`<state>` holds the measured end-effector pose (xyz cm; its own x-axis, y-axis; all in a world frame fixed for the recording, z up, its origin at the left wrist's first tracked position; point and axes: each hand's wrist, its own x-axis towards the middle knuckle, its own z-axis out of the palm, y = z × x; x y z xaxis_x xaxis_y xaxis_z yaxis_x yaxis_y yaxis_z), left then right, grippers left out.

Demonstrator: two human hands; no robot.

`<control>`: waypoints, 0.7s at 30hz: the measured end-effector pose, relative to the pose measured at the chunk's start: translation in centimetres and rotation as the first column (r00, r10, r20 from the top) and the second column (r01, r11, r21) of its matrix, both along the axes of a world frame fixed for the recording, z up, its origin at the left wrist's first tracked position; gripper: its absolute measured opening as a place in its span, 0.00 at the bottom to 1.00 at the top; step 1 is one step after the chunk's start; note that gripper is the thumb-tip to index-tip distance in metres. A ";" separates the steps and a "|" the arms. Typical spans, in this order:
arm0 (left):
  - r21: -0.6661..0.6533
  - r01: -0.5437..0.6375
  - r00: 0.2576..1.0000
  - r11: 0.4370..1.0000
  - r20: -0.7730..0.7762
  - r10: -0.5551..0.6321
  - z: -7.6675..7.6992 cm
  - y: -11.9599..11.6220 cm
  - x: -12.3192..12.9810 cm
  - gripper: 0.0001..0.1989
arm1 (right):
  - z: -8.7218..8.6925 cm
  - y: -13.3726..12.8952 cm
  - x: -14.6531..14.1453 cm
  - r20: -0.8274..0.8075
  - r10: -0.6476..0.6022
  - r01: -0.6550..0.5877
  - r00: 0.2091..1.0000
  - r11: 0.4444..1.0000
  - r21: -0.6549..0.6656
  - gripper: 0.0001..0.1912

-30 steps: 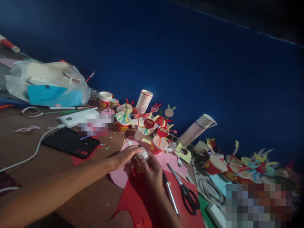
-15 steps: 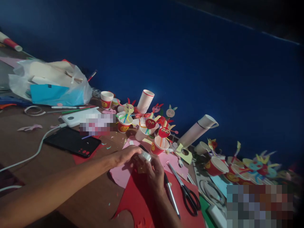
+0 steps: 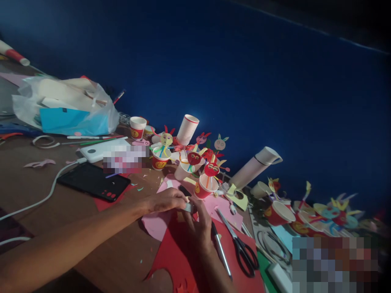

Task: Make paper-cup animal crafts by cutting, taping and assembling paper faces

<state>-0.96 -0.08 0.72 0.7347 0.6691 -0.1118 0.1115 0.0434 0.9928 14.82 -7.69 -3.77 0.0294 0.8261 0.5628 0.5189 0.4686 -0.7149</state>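
Note:
My left hand [image 3: 169,200] and my right hand [image 3: 199,217] meet over the pink and red paper, fingers closed around a small pale, shiny roll [image 3: 188,207] that looks like clear tape. The fingers cover much of it. Under my forearm and to the right lies red paper [image 3: 180,254] with a cut edge; pink paper [image 3: 155,228] shows beside my left hand. Right of my right hand are a pen [image 3: 222,252] and black-handled scissors [image 3: 241,248]. Just beyond my hands stands a paper cup [image 3: 206,186] with a red paper face.
A black phone [image 3: 93,181] and a white power bank [image 3: 105,149] with a cable lie left. Behind are a plastic bag [image 3: 73,108], stacked cups [image 3: 187,130] and a leaning white flask [image 3: 255,167]. More decorated cups [image 3: 279,213] stand right.
My fingers have drawn closer over the roll, which has turned and shows less of its shiny side. My left hand has shifted slightly right.

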 end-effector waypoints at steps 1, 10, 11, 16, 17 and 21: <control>-0.025 0.008 1.000 1.000 0.001 -0.008 -0.1 0.0 0.0 0.09 | -0.1 0.0 -0.1 -0.010 -0.003 0.003 1.000 1.000 -0.008 0.16; -0.286 0.066 0.986 0.956 0.168 -0.018 -0.6 -0.3 0.5 0.16 | 0.4 0.3 -0.1 -0.040 0.005 -0.002 0.999 0.998 0.060 0.06; -0.287 0.072 0.985 0.955 0.174 -0.022 -0.6 -0.3 0.6 0.16 | 0.4 0.4 0.0 -0.023 0.021 -0.019 1.000 0.997 0.075 0.06; -0.224 0.047 0.992 0.973 0.121 -0.019 -0.6 -0.6 0.5 0.12 | 0.0 0.4 0.3 0.067 0.086 -0.093 0.994 0.990 0.108 0.16; -0.218 0.044 0.993 0.975 0.115 -0.019 -0.7 -0.7 0.5 0.11 | -0.1 0.3 0.3 0.080 0.095 -0.103 0.992 0.989 0.108 0.17; -0.216 0.062 0.991 0.975 0.126 -0.035 -0.8 -0.6 0.3 0.10 | -0.4 0.3 0.2 0.109 0.091 -0.101 0.990 0.990 0.096 0.18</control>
<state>-0.68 -0.68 -0.09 0.7828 0.6014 -0.1601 -0.0008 0.2583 0.9661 15.05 -7.41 -4.15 -0.1105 0.7607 0.6396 0.5373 0.5871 -0.6055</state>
